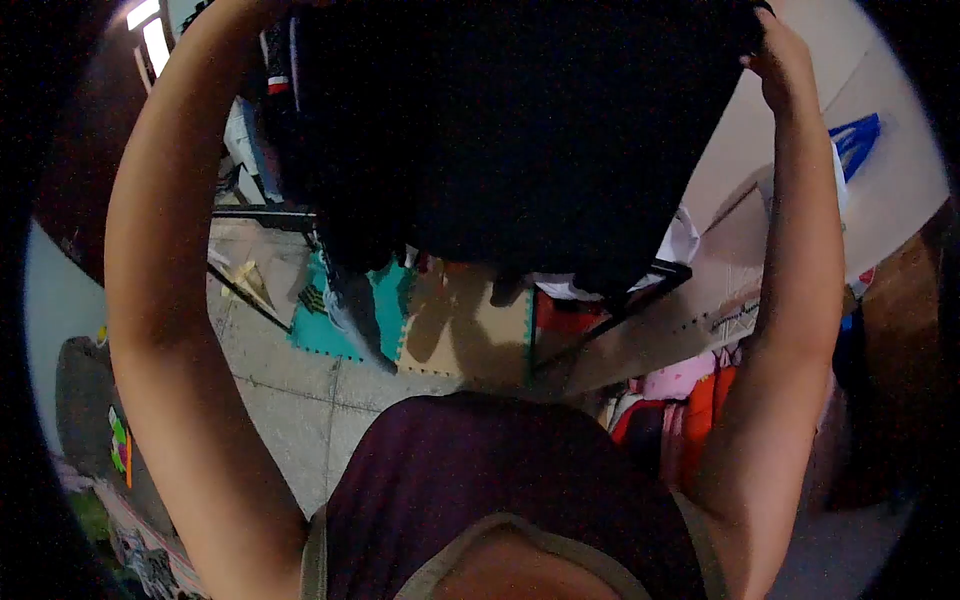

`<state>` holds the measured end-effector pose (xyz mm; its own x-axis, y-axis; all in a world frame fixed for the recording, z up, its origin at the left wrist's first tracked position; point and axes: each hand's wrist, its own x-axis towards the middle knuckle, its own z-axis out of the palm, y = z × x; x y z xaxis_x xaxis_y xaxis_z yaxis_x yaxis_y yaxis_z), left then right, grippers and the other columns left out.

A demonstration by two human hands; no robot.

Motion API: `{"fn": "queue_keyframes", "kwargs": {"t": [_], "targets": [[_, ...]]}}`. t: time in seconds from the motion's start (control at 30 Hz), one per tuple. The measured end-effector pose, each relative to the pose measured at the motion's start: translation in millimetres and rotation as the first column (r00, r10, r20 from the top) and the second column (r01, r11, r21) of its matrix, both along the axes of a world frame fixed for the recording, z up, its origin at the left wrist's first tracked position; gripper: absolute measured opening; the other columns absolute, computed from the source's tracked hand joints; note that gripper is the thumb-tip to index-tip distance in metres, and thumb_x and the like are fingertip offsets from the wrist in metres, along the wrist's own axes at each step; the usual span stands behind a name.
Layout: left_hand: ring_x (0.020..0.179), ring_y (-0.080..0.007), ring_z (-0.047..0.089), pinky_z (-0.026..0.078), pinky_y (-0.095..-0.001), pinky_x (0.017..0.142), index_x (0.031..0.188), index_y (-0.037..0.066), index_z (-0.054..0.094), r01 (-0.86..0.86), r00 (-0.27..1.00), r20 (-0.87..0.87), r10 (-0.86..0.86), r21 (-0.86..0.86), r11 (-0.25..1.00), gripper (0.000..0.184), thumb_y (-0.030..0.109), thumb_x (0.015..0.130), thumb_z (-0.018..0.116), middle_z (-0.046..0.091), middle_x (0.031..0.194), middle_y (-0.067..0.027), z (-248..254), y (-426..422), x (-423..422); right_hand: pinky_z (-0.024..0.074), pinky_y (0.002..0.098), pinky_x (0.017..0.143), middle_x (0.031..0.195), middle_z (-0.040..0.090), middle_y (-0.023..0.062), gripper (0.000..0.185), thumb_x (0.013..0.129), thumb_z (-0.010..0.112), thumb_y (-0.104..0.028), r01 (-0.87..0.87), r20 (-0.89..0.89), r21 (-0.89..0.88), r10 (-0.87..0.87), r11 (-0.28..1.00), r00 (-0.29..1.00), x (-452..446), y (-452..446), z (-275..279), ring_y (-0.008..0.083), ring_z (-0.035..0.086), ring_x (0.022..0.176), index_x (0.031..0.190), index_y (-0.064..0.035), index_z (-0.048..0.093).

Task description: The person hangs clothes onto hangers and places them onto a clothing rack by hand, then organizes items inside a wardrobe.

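A large black cloth [560, 130], seemingly a garment, hangs spread out in front of me at the top of the view. My right hand [782, 60] grips its upper right corner with fingers closed. My left arm reaches up along the left side; the left hand [245, 8] is at the top edge, near the cloth's upper left, with its fingers cut off by the frame. Behind the cloth on the left, other dark clothes and a denim piece [350, 310] hang down.
Teal [390, 300] and beige [465, 340] foam mats lie on the tiled floor [290, 420] below the cloth. Black rack bars [265, 215] cross on the left. Red and pink fabrics [685, 400] are piled at the lower right, beside a pale wall [870, 190].
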<state>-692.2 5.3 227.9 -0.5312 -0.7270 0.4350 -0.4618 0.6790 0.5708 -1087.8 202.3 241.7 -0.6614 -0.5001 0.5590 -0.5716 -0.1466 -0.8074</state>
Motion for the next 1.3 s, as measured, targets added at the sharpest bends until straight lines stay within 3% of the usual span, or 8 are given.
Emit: {"fn": "queue_keyframes", "kwargs": {"t": [0.1,0.27,0.37,0.5,0.77,0.9,1.13,1.3], "targets": [[0.07,-0.0177,0.058,0.048,-0.0305,0.064,0.099,-0.003,0.061,-0.053,0.999,0.005,0.053,-0.021,0.998,0.03,0.019,0.08,0.06,0.063,0.079,-0.0094,-1.7,5.5,3.2,0.0386,0.0283,0.042,0.059,0.053,0.0032,0.025,0.086,0.046,-0.025,0.015,-0.052,-0.069,-0.018,0.998,0.998,68.6,-1.5,-8.4,0.0148,0.049,0.046,0.075,-0.007,0.058],[0.068,-0.016,0.057,0.047,-0.0299,0.063,0.096,-0.003,0.061,-0.205,0.972,-0.12,0.202,-0.006,0.979,0.026,0.017,0.081,0.059,0.062,0.077,-0.0085,-8.2,37.8,-1.7,0.0371,0.0276,0.04,0.057,0.051,0.0025,0.026,0.085,0.047,-0.025,0.009,-0.071,-0.023,-0.011,1.0,0.997,85.0,1.1,-13.6,0.0145,0.047,0.045,0.073,-0.0057,0.058],[0.066,-0.013,0.054,0.046,-0.0274,0.061,0.095,-0.003,0.06,-0.009,0.987,-0.158,-0.017,-0.159,0.987,0.023,0.015,0.082,0.056,0.061,0.074,-0.0059,-15.4,-14.0,1.8,0.037,0.0275,0.04,0.056,0.051,0.0027,0.026,0.085,0.048,-0.026,0.016,-0.103,-0.014,-0.017,1.0,0.995,85.9,-2.2,-15.1,0.0142,0.047,0.045,0.073,-0.0053,0.058],[0.075,-0.0117,0.055,0.041,-0.0256,0.075,0.101,0.002,0.06,0.436,0.87,-0.252,-0.425,-0.013,0.9,0.025,0.02,0.083,0.058,0.061,0.081,-0.0009,-14.5,-87.9,-27.2,0.0392,0.0277,0.04,0.057,0.052,0.0036,0.026,0.085,0.049,-0.026,-0.174,-0.069,0.014,0.174,0.985,0.982,59.6,3.0,-15.7,0.0153,0.049,0.047,0.075,-0.0038,0.059],[0.066,-0.01,0.052,0.044,-0.0248,0.06,0.096,0.0,0.059,0.277,0.905,-0.348,-0.244,0.05,0.959,0.02,0.012,0.084,0.049,0.056,0.075,-0.0013,-14.7,97.5,-67.0,0.0445,0.0256,0.043,0.059,0.052,0.0014,0.021,0.085,0.048,-0.019,-0.319,-0.099,0.213,0.346,0.923,0.933,160.0,-11.1,-23.1,0.0122,0.049,0.048,0.077,-0.0025,0.059],[0.068,-0.0099,0.051,0.043,-0.0241,0.061,0.096,-0.002,0.055,0.614,0.746,-0.293,-0.598,-0.044,0.788,0.024,0.019,0.083,0.057,0.056,0.075,-0.0028,-43.7,75.0,-86.6,0.0401,0.0224,0.045,0.059,0.051,0.0005,0.016,0.082,0.048,-0.012,-0.409,-0.141,0.169,0.432,0.897,0.89,179.8,-15.7,-34.2,0.0086,0.047,0.049,0.076,-0.0012,0.059],[0.07,-0.0125,0.056,0.045,-0.0243,0.062,0.093,-0.005,0.057,0.652,0.75,-0.157,-0.642,0.02,0.758,0.026,0.014,0.076,0.062,0.06,0.078,-0.0065,-47.0,98.0,-80.4,0.0396,0.0212,0.05,0.061,0.053,0.0016,0.012,0.077,0.051,-0.007,-0.318,-0.24,0.262,0.38,0.911,0.893,193.0,9.8,-52.8,0.0084,0.049,0.054,0.078,0.0003,0.06],[0.067,-0.0105,0.056,0.044,-0.0222,0.06,0.09,-0.006,0.058,0.677,0.73,-0.279,-0.624,0.169,0.716,0.024,0.015,0.077,0.06,0.06,0.073,-0.005,-43.3,115.4,-88.7,0.0424,0.0214,0.055,0.072,0.057,0.0037,0.015,0.074,0.055,-0.007,-0.296,-0.411,-0.073,0.242,0.952,0.879,200.7,20.3,-69.0,0.0093,0.053,0.063,0.086,0.0023,0.058]]}}
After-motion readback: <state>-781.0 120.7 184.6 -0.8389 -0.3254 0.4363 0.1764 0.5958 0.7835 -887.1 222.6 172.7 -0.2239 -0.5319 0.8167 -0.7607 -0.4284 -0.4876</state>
